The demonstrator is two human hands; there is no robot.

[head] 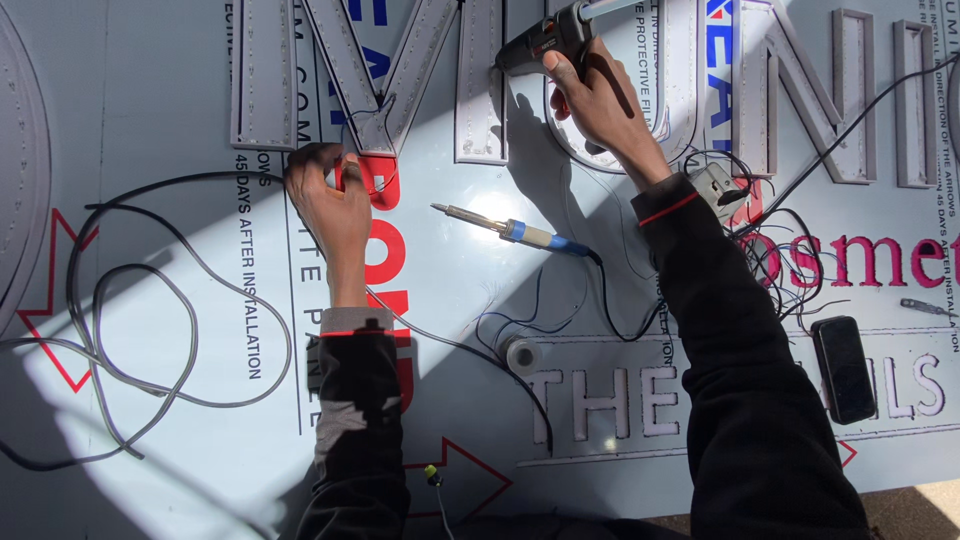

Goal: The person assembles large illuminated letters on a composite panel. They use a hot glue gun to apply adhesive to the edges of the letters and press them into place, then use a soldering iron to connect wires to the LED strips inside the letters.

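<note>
From where I watch, the pale blue film-covered panel (200, 80) fills the frame and serves as the desk; it looks broad, stiff and slick, easily scratched, so I would judge it best left lying flat; on it at upper centre sits the large grey channel letter (385, 90), rigid but thin-walled and probably light, best taken by its outer walls rather than its wiring; a loose grey cable (180, 300) loops at the left, limp and easy to snag; the right hand (600, 100), arm stretched up and forward from the lower right, has its grip closed round the black handle of a power tool (540, 40) at top centre, which looks dense and wants a full-fist hold; the left hand (325, 195), wrist bent inward, pinches thin wire at the letter's lower point, fingers curled shut on it; a blue-handled soldering iron (520, 232) lies untouched between the hands; small solder spool (521, 355) below.
</note>
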